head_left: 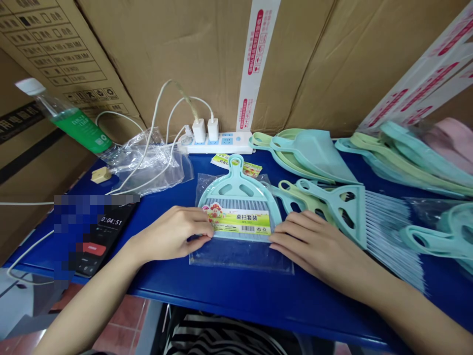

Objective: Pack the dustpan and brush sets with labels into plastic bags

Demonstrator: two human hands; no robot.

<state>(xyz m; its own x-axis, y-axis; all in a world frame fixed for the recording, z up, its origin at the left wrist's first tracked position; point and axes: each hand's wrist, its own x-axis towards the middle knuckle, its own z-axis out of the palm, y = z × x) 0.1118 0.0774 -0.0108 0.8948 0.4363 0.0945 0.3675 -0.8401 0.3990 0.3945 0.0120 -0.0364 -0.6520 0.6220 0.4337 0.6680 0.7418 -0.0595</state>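
Dustpan-and-brush set [238, 185] in pale teal plastic lies flat in a clear plastic sleeve [240, 256] at the middle of the blue worktop [236, 296]. We judge it light and fairly stiff, though the slick sleeve may slide; the pan's flat sides look the surest hold. Cardboard cartons [185, 59] stand behind the worktop. To the right lie stacked dustpans [306, 153] and loose brushes [391, 231], in teal and pale green. To the left are a crumpled plastic bag [151, 165], a tilted water bottle [76, 125] and a power strip [218, 144] with two white plugs. Our left hand [170, 234] and right hand [314, 246] rest open and flat on either side of the set, pressing rather than gripping. A green-and-yellow label [242, 222] sits across the brush. We cannot quite tell whether the sleeve is sealed.
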